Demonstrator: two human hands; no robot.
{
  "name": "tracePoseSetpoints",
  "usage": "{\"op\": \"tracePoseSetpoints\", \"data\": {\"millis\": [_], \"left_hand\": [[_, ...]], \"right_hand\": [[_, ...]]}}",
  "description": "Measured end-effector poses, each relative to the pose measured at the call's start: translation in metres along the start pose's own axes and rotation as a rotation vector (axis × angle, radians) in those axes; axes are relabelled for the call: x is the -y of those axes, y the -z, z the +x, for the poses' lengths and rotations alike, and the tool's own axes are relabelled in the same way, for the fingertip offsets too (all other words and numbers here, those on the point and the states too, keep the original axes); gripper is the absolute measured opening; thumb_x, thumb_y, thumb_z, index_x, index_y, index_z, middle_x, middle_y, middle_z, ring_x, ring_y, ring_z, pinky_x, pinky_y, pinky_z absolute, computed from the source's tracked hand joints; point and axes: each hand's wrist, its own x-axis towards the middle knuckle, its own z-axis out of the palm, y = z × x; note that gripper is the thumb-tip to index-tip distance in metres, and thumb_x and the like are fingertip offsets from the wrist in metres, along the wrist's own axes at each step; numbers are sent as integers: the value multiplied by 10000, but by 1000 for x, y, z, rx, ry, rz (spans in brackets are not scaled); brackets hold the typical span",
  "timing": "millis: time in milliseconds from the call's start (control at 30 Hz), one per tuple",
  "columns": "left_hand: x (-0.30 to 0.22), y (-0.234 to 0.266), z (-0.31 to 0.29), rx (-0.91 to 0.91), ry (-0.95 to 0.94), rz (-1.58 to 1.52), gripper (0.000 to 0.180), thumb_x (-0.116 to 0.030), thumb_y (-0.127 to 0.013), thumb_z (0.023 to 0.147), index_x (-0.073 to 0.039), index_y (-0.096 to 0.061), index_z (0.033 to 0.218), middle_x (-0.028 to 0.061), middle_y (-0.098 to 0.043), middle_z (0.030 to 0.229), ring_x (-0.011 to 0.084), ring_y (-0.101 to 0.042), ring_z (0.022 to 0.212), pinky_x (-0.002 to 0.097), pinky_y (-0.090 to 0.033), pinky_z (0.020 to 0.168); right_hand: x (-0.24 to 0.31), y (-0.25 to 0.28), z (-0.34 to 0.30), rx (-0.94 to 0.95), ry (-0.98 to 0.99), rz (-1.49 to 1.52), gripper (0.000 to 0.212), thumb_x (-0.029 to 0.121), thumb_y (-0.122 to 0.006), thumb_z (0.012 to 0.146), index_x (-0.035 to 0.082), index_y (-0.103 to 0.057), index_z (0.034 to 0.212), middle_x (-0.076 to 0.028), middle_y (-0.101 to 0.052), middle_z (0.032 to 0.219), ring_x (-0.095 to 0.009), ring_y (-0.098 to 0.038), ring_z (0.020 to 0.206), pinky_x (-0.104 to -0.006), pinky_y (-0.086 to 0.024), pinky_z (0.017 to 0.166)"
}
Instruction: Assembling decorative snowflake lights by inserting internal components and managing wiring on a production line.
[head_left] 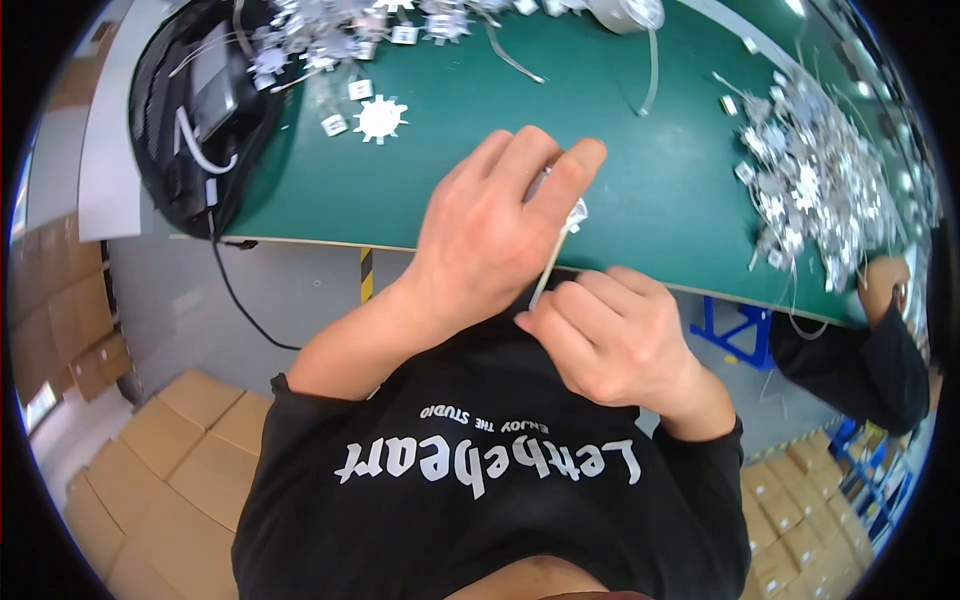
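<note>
Over the near edge of the green table, my left hand [490, 215] is closed around a small whitish-silver piece [577, 214], mostly hidden by the fingers. From it a thin pale strip [549, 266] runs down toward my body. Lower and to the right, my right hand [620, 335] pinches the strip's lower end, its fingers curled inward. Beyond my left hand lies a flat silver gear-shaped piece [380, 119], with small white square tags close by.
Tangled silver pieces with thin leads heap up at the far left [330, 30] and at the right [810, 180]. A clear roll [628, 12] sits at the back. The black mesh holder [150, 130] contains a dark adapter. Another person's hand [884, 282] touches the right heap's edge.
</note>
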Motion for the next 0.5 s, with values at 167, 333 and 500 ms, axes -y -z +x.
{"op": "tracePoseSetpoints", "data": {"millis": [167,333,500], "left_hand": [[8,-1,-1,-104,152,-224,569,-32,-801,817,-50,-611,1354,121,-601,1148,355,-656,1010,472,-551,875],[6,8,-13,-80,110,-222,647,-95,-869,812,-57,-620,1409,140,-615,1223,370,-638,1109,509,-510,1004],[3,11,-21,-35,133,-290,638,-178,-903,799,-56,-650,1372,131,-622,1199,350,-642,1100,487,-517,996]], "right_hand": [[-20,10,15,33,-100,220,253,174,-860,831,-17,-710,903,-68,-631,791,-238,-586,633,-344,-442,572],[-41,56,50,-136,-155,314,279,252,-873,851,16,-740,918,-56,-632,769,-189,-620,670,-322,-456,582],[-51,48,111,-191,-146,111,155,137,-814,909,27,-744,993,-61,-651,827,-228,-636,677,-374,-491,593]]}}
